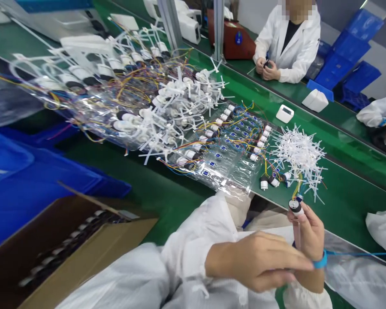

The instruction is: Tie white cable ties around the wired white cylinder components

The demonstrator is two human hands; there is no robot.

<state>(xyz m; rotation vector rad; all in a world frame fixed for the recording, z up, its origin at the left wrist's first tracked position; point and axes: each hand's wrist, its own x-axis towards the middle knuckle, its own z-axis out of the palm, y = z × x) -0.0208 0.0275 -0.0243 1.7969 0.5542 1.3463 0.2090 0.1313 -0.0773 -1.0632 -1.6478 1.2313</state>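
My right hand (310, 227), with a blue strap round its wrist, is closed on a small black-and-white cylindrical motor (296, 207) with thin wires at its upper end. The motor is tilted, its round end face turned up. My left hand (260, 259) crosses in front of the right wrist, fingers stretched out and slightly blurred; no object shows in it. Its fingertips overlap the right wrist, and I cannot tell if they touch. Just beyond the right hand lies a heap of white tube pieces (299, 152). Several similar motors (274, 181) with wires lie beside the heap.
Clear plastic trays (209, 171) on the green table (344, 193) hold wired motors and white tubing. An open cardboard box (122, 231) stands lower left, near blue bins (51, 171). A white device (284, 113) lies behind the heap. A co-worker (286, 47) sits opposite.
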